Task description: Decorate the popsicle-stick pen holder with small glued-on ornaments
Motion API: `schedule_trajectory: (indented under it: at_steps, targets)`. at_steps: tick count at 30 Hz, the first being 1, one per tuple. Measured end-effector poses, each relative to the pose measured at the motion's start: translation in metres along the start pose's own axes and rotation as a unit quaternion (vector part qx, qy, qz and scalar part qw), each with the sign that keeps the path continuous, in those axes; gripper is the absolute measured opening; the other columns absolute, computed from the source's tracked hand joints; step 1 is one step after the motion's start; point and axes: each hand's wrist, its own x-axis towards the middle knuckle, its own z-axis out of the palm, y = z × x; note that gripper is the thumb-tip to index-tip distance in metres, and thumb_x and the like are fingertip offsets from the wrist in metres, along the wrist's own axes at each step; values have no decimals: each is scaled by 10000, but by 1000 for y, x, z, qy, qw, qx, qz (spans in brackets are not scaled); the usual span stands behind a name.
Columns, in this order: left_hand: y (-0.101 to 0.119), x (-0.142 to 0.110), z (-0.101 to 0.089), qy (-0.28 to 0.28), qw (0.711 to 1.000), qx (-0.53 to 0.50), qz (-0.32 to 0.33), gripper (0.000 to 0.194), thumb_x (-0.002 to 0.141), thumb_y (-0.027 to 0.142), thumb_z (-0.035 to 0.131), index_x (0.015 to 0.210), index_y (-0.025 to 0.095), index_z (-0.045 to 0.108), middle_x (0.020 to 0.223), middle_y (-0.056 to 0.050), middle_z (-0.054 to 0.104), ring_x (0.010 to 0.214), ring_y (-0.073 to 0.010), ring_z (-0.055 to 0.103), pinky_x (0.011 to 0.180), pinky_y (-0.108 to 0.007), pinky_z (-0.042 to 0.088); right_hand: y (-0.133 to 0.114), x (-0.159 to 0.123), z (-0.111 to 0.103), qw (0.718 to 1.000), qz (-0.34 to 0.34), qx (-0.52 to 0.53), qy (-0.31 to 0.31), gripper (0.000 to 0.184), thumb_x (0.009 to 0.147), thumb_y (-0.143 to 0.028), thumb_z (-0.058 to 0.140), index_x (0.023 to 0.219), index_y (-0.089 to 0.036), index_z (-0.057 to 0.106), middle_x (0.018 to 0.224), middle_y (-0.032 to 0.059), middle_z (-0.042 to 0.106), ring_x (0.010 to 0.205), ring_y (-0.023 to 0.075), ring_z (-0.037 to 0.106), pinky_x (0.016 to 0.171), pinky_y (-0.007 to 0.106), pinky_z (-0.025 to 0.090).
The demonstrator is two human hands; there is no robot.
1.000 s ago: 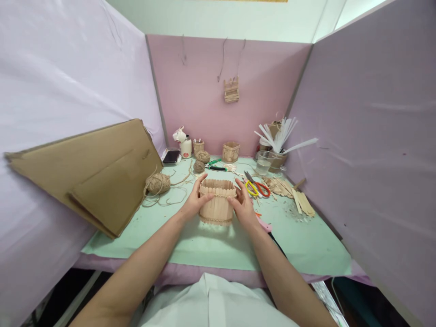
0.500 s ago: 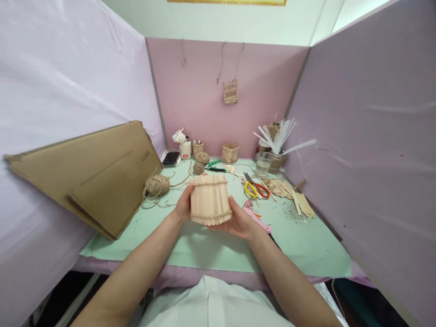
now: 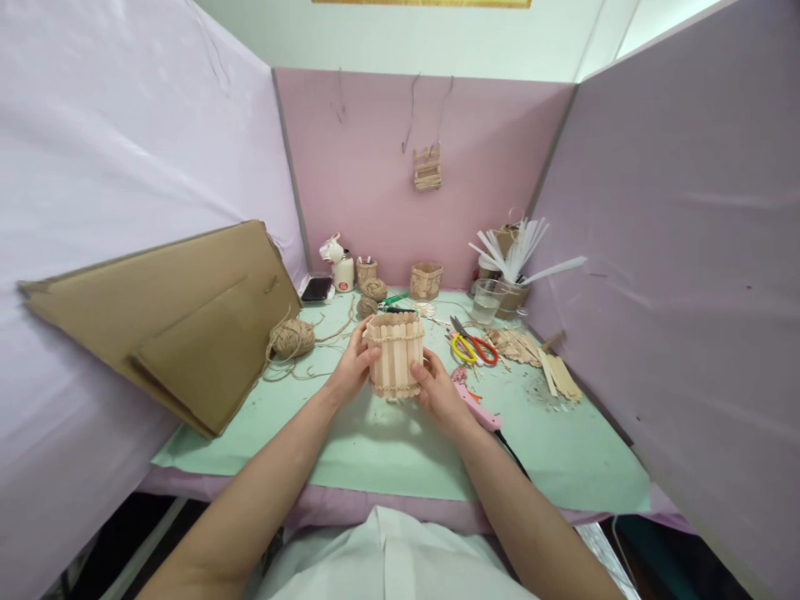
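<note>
The stick basket [image 3: 396,358] hides fingertips of the left hand [image 3: 351,372] and right hand [image 3: 441,397]. Right of the grip, a black cord [image 3: 511,452] runs behind the right forearm [image 3: 509,500]. Beyond the grip, a red label [image 3: 343,286] is illegibly small; far above, a yellow strip [image 3: 422,2] is cropped.

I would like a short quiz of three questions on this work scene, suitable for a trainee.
1. True or false: the left hand and right hand both hold the wooden container.
2. Choose one. The handles of the scissors are: A) both green; B) yellow and red; C) both pink.
3. Fill in: just right of the cardboard lies a ball of ____.

Key: 1. true; 2. B; 3. twine.
</note>
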Motion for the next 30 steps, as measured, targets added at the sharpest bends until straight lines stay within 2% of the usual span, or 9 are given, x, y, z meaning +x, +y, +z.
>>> schedule_trajectory:
  at_steps: [7, 12, 15, 17, 19, 21, 23, 27, 30]
  targets:
    - [-2, 0, 0, 10, 999, 17, 40, 797, 644, 480, 728, 1323, 237, 388, 1391, -116, 448, 1288, -320, 401, 1046, -459, 343, 12, 3, -7, 999, -26, -33, 0, 662, 759, -504, 650, 1326, -295, 379, 1320, 107, 484, 1119, 251, 557, 849, 421, 523]
    - [-4, -1, -4, -79, 996, 28, 12, 1061, 523, 596, 775, 1406, 284, 277, 1442, -144, 386, 1310, -353, 377, 1032, -467, 369, 5, 3, -6, 996, -66, -61, 25, 738, 730, -535, 665, 1346, -278, 349, 1374, 120, 435, 1188, 270, 510, 919, 434, 487]
    - [-5, -2, -6, -124, 990, 68, 0, 1163, 443, 485, 856, 1418, 273, 259, 1431, -168, 392, 1287, -379, 401, 999, -476, 403, 2, 4, -6, 989, -105, -99, 17, 813, 707, -557, 676, 1368, -252, 315, 1424, 134, 376, 1265, 283, 438, 1005, 448, 414]
    - [-4, -3, -6, -124, 988, 90, 1, 1152, 459, 409, 870, 1421, 247, 257, 1408, -184, 411, 1268, -390, 419, 982, -496, 411, 0, 3, -8, 985, -116, -125, -2, 863, 702, -576, 668, 1393, -241, 273, 1446, 144, 341, 1305, 292, 388, 1043, 473, 365]
    - [-2, -4, -5, -110, 988, 110, 18, 1160, 489, 351, 865, 1439, 251, 207, 1408, -182, 401, 1278, -384, 406, 995, -511, 396, -7, 0, -10, 972, -151, -179, 15, 898, 698, -574, 671, 1412, -239, 243, 1475, 141, 292, 1356, 297, 304, 1088, 501, 289]
    - [-1, -4, -4, -98, 984, 140, 41, 1187, 503, 294, 860, 1453, 275, 150, 1434, -168, 361, 1310, -366, 365, 1029, -512, 362, -21, -7, -12, 935, -224, -265, 73, 904, 693, -542, 693, 1419, -249, 241, 1497, 120, 248, 1386, 301, 224, 1118, 521, 207]
    - [-1, -4, -3, -93, 978, 173, 66, 1214, 487, 260, 863, 1455, 290, 131, 1464, -155, 309, 1337, -357, 320, 1060, -512, 325, -43, -18, -9, 876, -303, -359, 109, 888, 683, -492, 725, 1413, -262, 276, 1463, 109, 307, 1361, 314, 254, 1122, 531, 169]
    - [-2, -5, -1, -85, 972, 200, 86, 1246, 451, 222, 870, 1452, 322, 134, 1488, -132, 264, 1342, -361, 302, 1062, -516, 326, -83, -32, 4, 765, -358, -534, 25, 602, 717, -460, 712, 1260, -304, 501, 1202, 62, 570, 1206, 307, 424, 1123, 552, 49]
    - [-4, -7, 1, -94, 978, 182, 44, 1248, 477, 224, 860, 1453, 356, 94, 1489, -135, 259, 1301, -374, 367, 983, -514, 415, -92, -29, 15, 719, -355, -597, -15, 413, 736, -435, 704, 1112, -294, 604, 1033, 46, 648, 1107, 296, 472, 1113, 562, 12]
